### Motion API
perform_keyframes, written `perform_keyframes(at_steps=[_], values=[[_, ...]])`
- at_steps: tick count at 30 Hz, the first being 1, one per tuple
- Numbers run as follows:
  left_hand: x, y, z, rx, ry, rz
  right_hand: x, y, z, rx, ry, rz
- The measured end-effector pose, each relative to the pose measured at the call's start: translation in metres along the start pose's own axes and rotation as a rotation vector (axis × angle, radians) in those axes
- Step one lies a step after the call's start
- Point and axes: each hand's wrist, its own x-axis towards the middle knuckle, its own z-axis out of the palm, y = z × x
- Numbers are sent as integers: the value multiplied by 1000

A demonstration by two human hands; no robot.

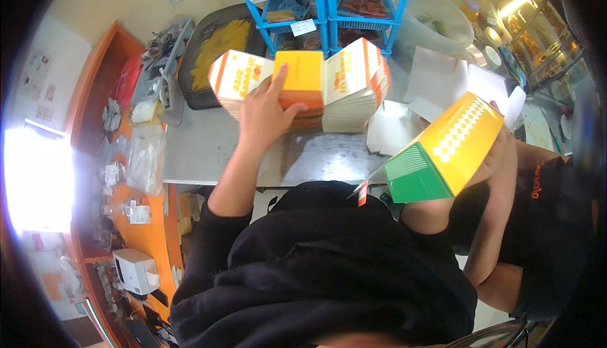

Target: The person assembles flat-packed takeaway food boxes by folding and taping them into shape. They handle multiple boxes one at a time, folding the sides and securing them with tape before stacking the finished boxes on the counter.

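My left hand (267,109) rests on a stack of nested paper cartons (302,73) with an orange-yellow middle and white, printed side flaps fanned out to both sides. Its index finger lies along the top and the thumb is spread toward the front edge. At the right, a yellow and green carton (446,152) with a white diamond pattern is tilted above the table's front edge. My right forearm passes behind it, and my right hand (496,152) appears to grip its far side, fingers mostly hidden. A co-worker's forearm (496,234) overlaps close by.
Blue tiered baskets (325,16) stand at the back, beside a dark tray of yellow food (218,57). Open white boxes (436,85) and a translucent tub (436,22) are back right. A co-worker (544,221) stands close on my right; orange shelving (142,221) borders the left.
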Motion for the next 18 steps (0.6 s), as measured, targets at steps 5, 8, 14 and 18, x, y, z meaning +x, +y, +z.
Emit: perform_keyframes(at_steps=[5, 8, 14, 18], values=[[40, 22, 41, 42, 1, 79, -11, -18, 3, -37, -66, -16], [55, 21, 42, 23, -14, 76, -17, -25, 16, 1, -108, -84], [20, 37, -15, -698, 145, 281, -14, -11, 36, -90, -176, -118], [-27, 57, -51, -950, 120, 359, -25, -12, 51, -200, -449, 12]])
